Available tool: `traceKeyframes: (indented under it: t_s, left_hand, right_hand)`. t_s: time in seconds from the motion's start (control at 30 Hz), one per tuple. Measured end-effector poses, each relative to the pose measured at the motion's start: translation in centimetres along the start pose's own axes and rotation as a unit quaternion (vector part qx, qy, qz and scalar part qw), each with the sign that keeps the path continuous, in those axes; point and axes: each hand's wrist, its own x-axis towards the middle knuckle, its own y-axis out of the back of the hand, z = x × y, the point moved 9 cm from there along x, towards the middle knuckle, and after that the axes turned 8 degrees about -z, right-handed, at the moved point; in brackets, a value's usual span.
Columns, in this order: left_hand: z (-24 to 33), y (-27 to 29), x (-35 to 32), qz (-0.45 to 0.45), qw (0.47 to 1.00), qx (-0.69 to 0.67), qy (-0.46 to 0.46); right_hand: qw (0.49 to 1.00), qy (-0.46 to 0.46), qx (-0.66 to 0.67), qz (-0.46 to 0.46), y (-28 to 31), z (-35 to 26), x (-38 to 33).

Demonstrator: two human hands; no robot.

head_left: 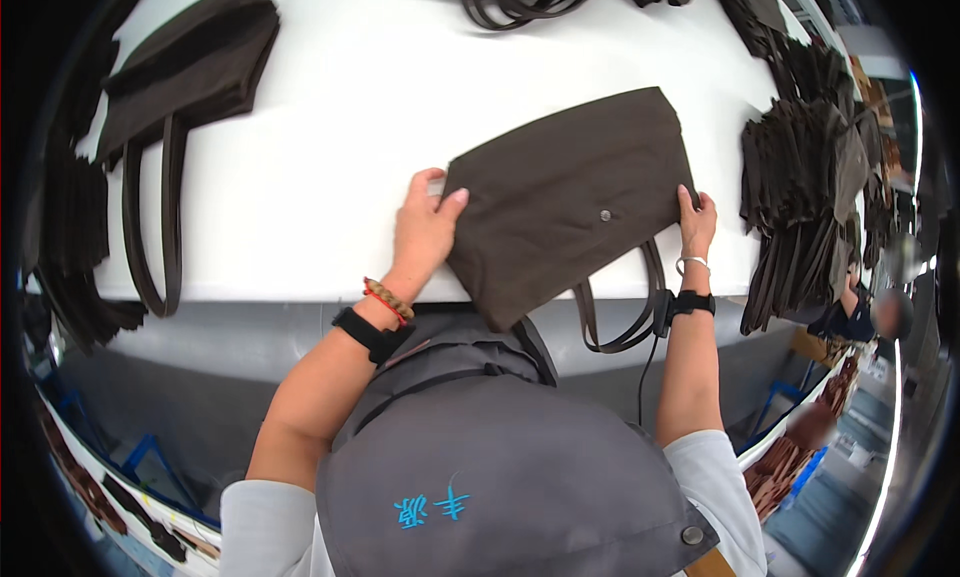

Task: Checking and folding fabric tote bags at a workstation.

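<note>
A dark brown handbag (570, 192) with a small round metal snap lies tilted across the front part of the white table (320, 137). My left hand (424, 227) grips its left edge, thumb on top and fingers at the side. At the bag's right edge, my right hand (697, 217) holds on with thumb and fingers around it. Two strap handles (625, 342) hang from the bag's near side past the table's front edge. The bag's lower left corner also reaches over that edge, close to my grey apron (500, 457).
Another dark bag (195, 72) lies at the far left, its handles reaching toward me. Stacks of dark pieces (790, 167) line the right side, with more (70, 217) at the left edge. Looped straps (520, 2) lie at the back. A cable (643, 382) hangs near my right wrist.
</note>
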Motion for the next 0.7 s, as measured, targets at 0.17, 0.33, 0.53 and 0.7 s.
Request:
traceKeyframes:
  t_s: [0.17, 0.33, 0.53, 0.7]
  left_hand:
    - [4.4, 9.6, 8.1, 0.096, 0.981, 0.135, -0.105]
    - [11.0, 17.5, 16.3, 0.138, 0.922, 0.335, -0.140]
    - [15.6, 19.0, 21.7, 0.155, 0.842, 0.498, -0.137]
    - [15.4, 17.2, 21.1, 0.129, 0.775, 0.572, -0.237]
  right_hand:
    - [0.967, -0.050, 0.130, -0.213, -4.2, -3.5, -1.6]
    - [0.923, -0.056, 0.226, -0.306, -7.7, -12.1, -7.7]
    - [0.854, -0.083, 0.407, -0.313, -11.8, -17.1, -18.4]
    - [0.870, 0.125, 0.233, -0.415, -11.5, -22.1, -29.6]
